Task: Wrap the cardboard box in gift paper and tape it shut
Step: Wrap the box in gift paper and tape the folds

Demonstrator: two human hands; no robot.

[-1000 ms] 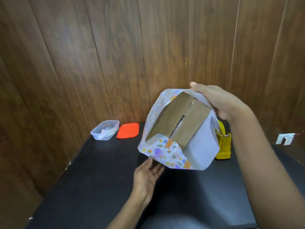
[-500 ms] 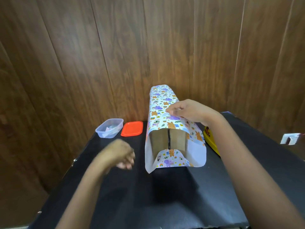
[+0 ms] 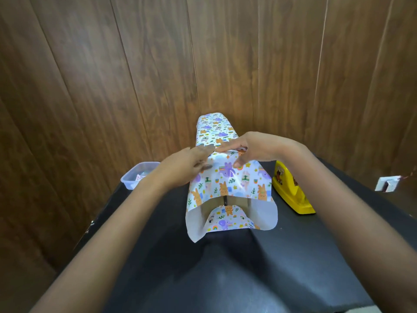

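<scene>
- One clear plastic tub (image 3: 139, 175) sits at the far left of the black table (image 3: 225, 279), close to the wood-panelled wall (image 3: 112, 86), with a small printed scrap inside.
- Just right of it, the left hand (image 3: 187, 164) lies on the upper left edge of the gift paper (image 3: 228, 179). Its fingers are straight and close together, flat on the sheet; the hand is somewhat blurred.
- Mid-table, the cardboard box (image 3: 239, 201) lies lengthwise, running from near to far, with the patterned paper wrapped over its top and sides.
- At the near end the box's brown face shows inside an open sleeve of paper. The white side flaps stand out to left and right, and a lower flap (image 3: 225, 220) curves up in front.
- On top of the parcel, the right hand (image 3: 250, 147) presses the paper, fingers stretched out leftward and thumb spread apart below them. Its fingertips nearly meet those of the left hand.
- Right of the parcel, a yellow tape dispenser (image 3: 291, 190) stands on the table, near it but not touching.
- Far right, a small white fitting (image 3: 387, 184) is fixed to the wall.
</scene>
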